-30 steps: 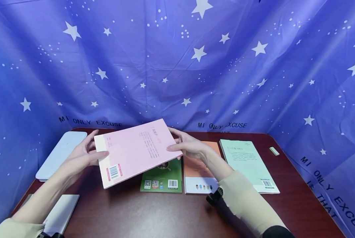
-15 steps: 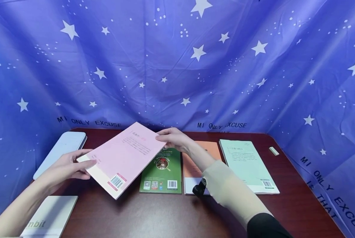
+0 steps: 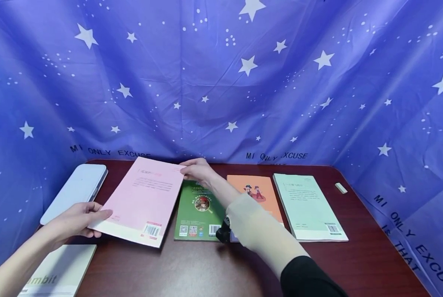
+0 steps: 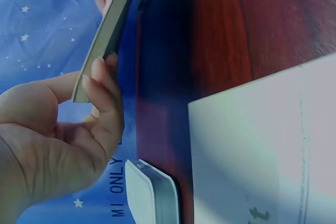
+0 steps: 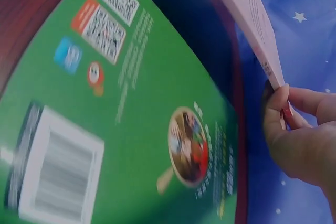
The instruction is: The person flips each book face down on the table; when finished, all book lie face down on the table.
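A pink book (image 3: 143, 198) with a pale strip and a barcode along its near edge is held between both hands, left of a green book (image 3: 201, 210). My left hand (image 3: 74, 218) pinches its near left corner, thumb on top and fingers underneath. At the far right corner my right hand (image 3: 198, 170) pinches the cover. The left wrist view shows the book's page edge (image 4: 100, 51) tilted above the dark table. In the right wrist view, the pink book's spine (image 5: 252, 30) runs up from the right fingers, beside the green book lying flat.
An orange book (image 3: 256, 194) and a mint green book (image 3: 308, 206) lie to the right, with a small white eraser (image 3: 341, 188) beyond. A white case (image 3: 74, 192) lies at the back left. A white box-like item with lettering (image 3: 63, 268) sits at the front left of the brown table (image 3: 192, 268).
Both hands have carried the pink book left and turned it, so its barcode edge now faces the near side. More of the green and orange books shows.
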{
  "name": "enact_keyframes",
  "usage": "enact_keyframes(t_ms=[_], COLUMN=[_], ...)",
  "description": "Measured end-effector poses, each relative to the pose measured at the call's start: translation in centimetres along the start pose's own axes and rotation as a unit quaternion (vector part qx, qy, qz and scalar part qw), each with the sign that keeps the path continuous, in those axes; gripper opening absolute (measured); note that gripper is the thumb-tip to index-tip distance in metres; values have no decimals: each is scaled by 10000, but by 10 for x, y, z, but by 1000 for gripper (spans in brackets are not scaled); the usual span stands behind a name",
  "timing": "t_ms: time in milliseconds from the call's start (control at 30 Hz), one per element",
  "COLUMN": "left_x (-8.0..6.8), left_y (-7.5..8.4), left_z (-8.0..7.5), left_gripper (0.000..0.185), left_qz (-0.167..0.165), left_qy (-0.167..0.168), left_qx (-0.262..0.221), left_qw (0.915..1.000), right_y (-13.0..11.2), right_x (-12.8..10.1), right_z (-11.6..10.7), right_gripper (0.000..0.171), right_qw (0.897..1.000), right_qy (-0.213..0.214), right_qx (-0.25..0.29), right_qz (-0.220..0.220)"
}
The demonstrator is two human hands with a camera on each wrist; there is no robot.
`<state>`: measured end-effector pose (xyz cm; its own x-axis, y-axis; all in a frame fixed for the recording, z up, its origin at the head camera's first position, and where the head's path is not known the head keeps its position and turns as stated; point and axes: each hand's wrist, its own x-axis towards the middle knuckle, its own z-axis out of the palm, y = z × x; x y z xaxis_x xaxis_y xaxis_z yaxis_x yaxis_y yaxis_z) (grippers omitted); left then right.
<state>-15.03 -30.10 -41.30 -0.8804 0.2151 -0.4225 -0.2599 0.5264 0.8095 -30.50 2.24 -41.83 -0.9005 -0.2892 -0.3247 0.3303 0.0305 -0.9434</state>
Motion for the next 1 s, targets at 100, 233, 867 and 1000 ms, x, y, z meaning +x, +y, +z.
enact_keyframes(t_ms=[100,233,867,1000], left_x=[-1,1,13,15], left_y=[-2,-5,-17,-20], left_z=[0,4,14,14], left_gripper=[35,27,33,36], left_qz=[-148,-239,-137,-165], left_qy=[123,242,641,732], left_qx=[81,175,1073,1148], left_qw=[9998,9993,9921,9906], right_y=[3,7,12,12], right_x=[5,9,13,13], right_z=[10,18,18,20], right_gripper=[42,41,48,48], right_qw=[9999,9995,9955,9953], right_qy=[130,236,-55,-45], right_qx=[59,-23,-893,-919], right_qz=[-94,-188,-310,-305])
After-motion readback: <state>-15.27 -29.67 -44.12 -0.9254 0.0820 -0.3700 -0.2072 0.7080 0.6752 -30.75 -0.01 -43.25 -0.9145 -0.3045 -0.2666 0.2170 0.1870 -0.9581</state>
